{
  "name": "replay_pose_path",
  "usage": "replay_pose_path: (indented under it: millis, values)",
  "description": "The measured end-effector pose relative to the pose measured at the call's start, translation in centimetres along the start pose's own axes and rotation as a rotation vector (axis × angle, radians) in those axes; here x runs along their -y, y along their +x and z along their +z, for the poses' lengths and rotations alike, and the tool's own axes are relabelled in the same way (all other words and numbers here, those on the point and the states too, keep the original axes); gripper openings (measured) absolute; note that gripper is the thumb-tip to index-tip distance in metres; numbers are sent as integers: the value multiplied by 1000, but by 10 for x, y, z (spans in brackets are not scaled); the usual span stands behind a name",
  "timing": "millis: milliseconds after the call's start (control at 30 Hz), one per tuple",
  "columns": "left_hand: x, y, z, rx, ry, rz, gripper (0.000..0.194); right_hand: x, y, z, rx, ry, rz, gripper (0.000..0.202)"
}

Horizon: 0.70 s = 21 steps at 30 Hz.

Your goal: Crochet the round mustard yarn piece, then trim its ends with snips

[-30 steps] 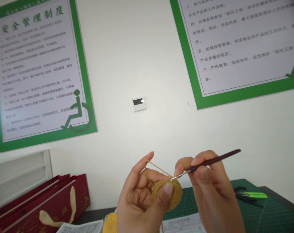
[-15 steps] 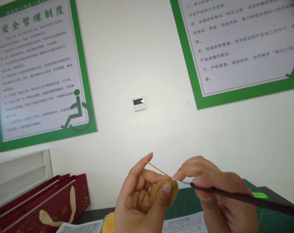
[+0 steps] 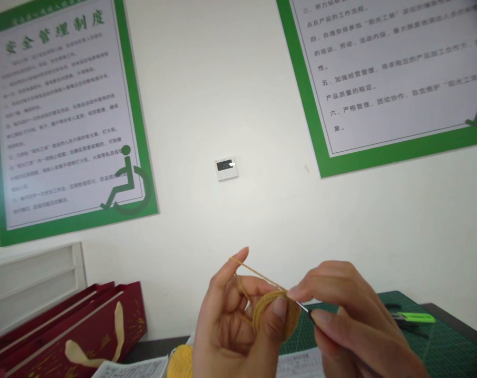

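Your left hand [image 3: 238,325] is pinching the round tan crochet piece [image 3: 291,320] between its thumb and curled fingers, with the index finger standing up and carrying the yarn strand [image 3: 258,273]. Your right hand [image 3: 352,315] is gripping the crochet hook [image 3: 302,307]. The piece is sitting in the air, low in the view, in front of the green cutting mat [image 3: 451,341]. The hook's long axis is running from the piece's upper right edge down and rightward into your right fingers, its tip end pointing up and left; the strand is slanting down to meet it.

Your right fingertip is covering the hook's tip, your hand is hiding most of the dark handle, and your left thumb is masking part of the piece.

Half a second ago the shaft was lying flatter, with the handle showing far past your right hand; now the shaft is sloping more steeply.
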<state>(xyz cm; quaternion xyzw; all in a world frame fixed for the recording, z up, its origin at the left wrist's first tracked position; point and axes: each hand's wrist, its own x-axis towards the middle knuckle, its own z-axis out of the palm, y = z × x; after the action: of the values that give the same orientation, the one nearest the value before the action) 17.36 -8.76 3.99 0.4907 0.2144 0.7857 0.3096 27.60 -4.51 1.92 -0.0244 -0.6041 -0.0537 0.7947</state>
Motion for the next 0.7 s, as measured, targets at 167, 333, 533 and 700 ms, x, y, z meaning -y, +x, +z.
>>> replay_pose_path:
  millis: [167, 333, 533, 700]
  values:
    - [-4, 8, -8, 38, -116, -209, 70, -2, -8, 16, -154, 361, 299, 11]
    - [-2, 12, -13, 46, -176, -256, 72, -13, -9, 17, -63, 500, 395, 6]
    - [-2, 10, -8, 2, -97, -192, 77, -22, -11, 10, -66, 59, 5, 27]
    - [-5, 5, -1, -55, 60, -36, 75, -11, -9, 5, -50, -157, -86, 25]
